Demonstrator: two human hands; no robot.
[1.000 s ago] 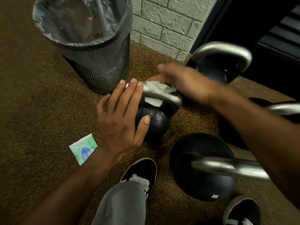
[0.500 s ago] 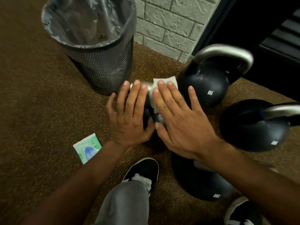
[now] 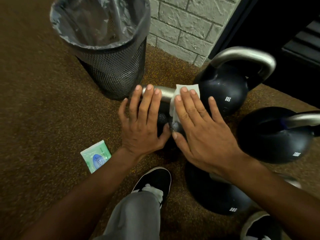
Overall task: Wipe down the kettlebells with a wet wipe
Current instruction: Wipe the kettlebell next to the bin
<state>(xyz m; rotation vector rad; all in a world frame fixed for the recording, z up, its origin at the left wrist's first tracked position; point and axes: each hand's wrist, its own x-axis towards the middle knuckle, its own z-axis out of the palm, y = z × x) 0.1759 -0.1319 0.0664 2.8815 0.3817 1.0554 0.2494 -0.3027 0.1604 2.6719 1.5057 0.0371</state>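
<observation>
A small black kettlebell (image 3: 162,118) with a steel handle stands on the floor, mostly covered by my hands. My left hand (image 3: 143,125) lies over its left side, fingertips on the handle, holding it steady. My right hand (image 3: 202,134) presses a white wet wipe (image 3: 173,106) flat against the handle's right end and the ball. Three bigger black kettlebells surround it: one marked 8KG (image 3: 225,94) behind, one (image 3: 273,139) to the right, and one (image 3: 216,198) partly hidden under my right forearm.
A black mesh trash bin (image 3: 114,70) with a plastic liner stands just behind and left of the small kettlebell. A green wipe packet (image 3: 96,156) lies on the brown speckled floor at left. My shoes (image 3: 154,181) are near. A brick wall (image 3: 183,26) is behind.
My right hand came off the far side of the handle and now lies flat on the near right side with the wipe under it. My left hand stayed on the kettlebell.
</observation>
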